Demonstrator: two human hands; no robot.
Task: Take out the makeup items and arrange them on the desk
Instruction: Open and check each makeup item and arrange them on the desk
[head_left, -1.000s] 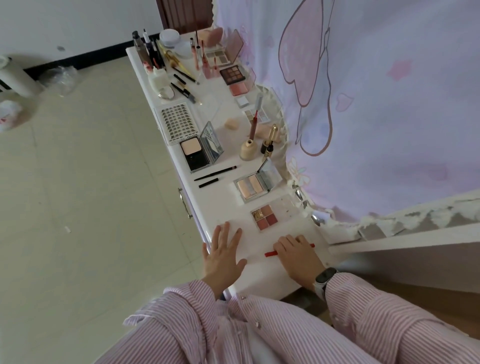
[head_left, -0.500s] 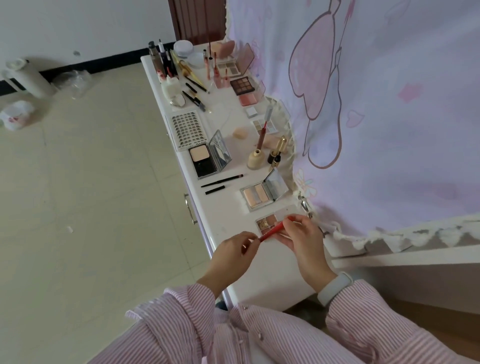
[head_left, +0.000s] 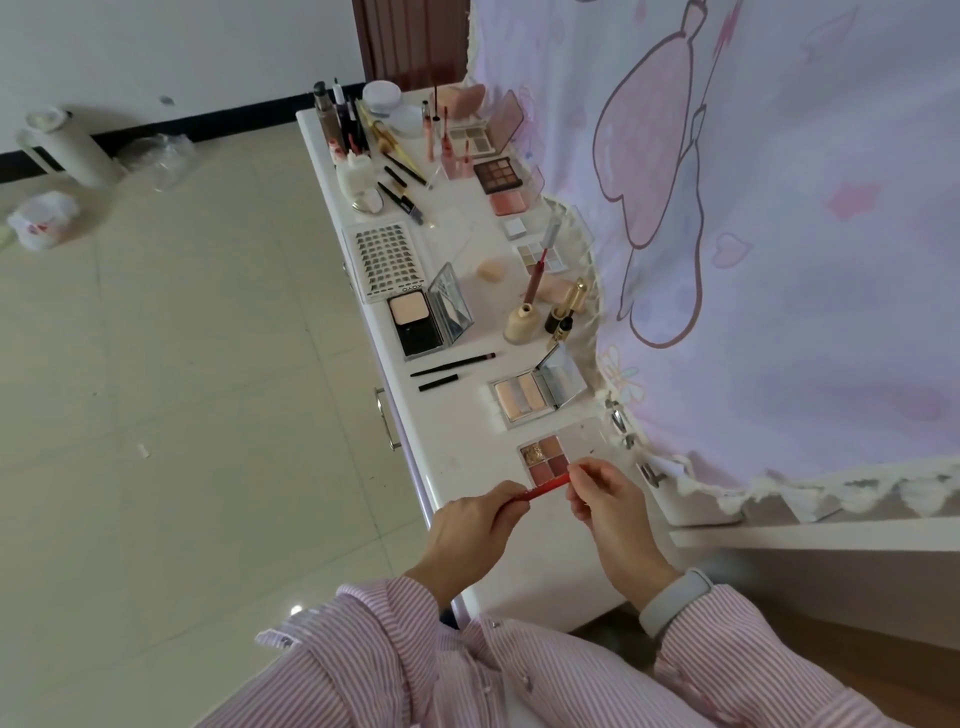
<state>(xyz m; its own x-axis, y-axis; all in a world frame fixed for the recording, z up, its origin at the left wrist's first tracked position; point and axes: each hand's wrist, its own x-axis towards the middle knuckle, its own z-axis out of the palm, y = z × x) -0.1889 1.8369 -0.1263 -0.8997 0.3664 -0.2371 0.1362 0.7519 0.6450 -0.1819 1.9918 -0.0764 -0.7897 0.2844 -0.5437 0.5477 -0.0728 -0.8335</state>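
L hand (head_left: 475, 525) & R hand (head_left: 602, 496) are each pinching one end of a red lip pencil (head_left: 545, 486), holding it level just above the desk (head_left: 519, 561) near edge, prob. to uncap or set it down beside the small eyeshadow quad (head_left: 544, 457), w/ other makeup lying beyond.

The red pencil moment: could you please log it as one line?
hands: left hand and right hand each grip an end | item: red pencil, off desk | beyond: four-pan palette
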